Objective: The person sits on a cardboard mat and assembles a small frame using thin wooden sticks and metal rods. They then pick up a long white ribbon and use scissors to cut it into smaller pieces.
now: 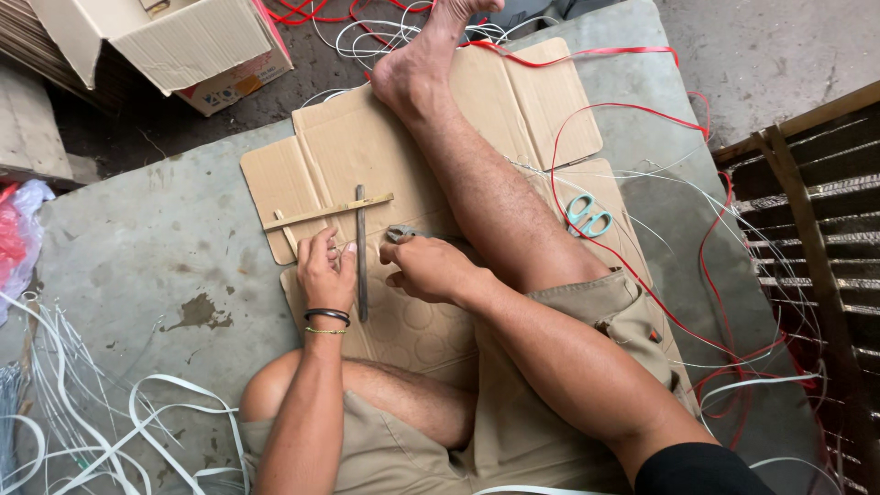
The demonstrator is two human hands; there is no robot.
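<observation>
I sit on flattened cardboard [348, 147] with one leg stretched out. A small frame of thin wooden sticks [327, 211] lies on it, crossed by a dark upright stick [361, 252]. My left hand [326, 270] presses down on the sticks where they meet, with a dark band on its wrist. My right hand [431, 269] grips a grey metal tool [401, 234], its tip close to the dark stick. What kind of tool it is stays partly hidden by the fingers.
Teal-handled scissors [588, 214] lie on the cardboard right of my leg. Red strapping [642, 275] and white strapping [137, 431] curl over the grey floor. A cardboard box [183, 46] stands at top left, a wooden slatted frame [807, 211] at right.
</observation>
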